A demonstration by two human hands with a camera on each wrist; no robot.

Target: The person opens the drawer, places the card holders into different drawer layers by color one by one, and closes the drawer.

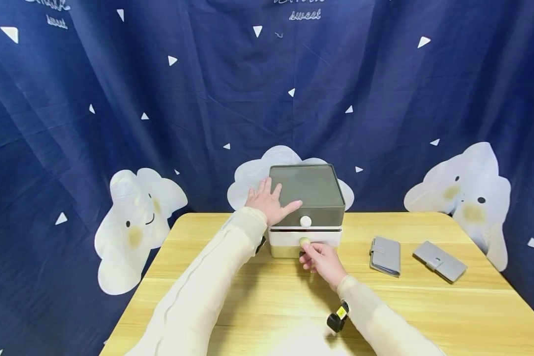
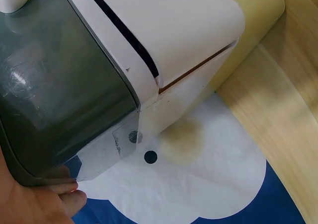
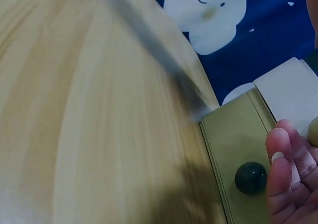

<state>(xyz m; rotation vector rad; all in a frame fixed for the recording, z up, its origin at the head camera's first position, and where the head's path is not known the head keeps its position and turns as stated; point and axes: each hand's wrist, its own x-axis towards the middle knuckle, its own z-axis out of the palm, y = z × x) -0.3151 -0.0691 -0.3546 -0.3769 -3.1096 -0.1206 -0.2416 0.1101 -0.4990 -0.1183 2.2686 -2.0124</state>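
Observation:
A small drawer box stands at the table's back, with a dark green top tier [image 1: 309, 185], a white middle drawer [image 1: 287, 239] and a yellowish bottom drawer [image 3: 238, 129]. My left hand [image 1: 268, 201] rests on the top tier's left side, fingers spread. At the middle drawer's yellow-green knob [image 1: 304, 241], my right hand [image 1: 324, 262] pinches with thumb and fingers. A dark gap [image 2: 121, 28] shows above the white drawer front, which stands slightly forward. The top tier carries a white knob [image 1: 305, 221]; the bottom drawer has a dark green knob [image 3: 251, 178], just beside my right fingers.
On the right of the wooden table [image 1: 267, 301] lie two grey wallet-like cases with strap closures, one upright [image 1: 385, 255] and one slanted [image 1: 439, 261]. A dark blue curtain [image 1: 213, 99] with white clouds and triangles hangs behind the table.

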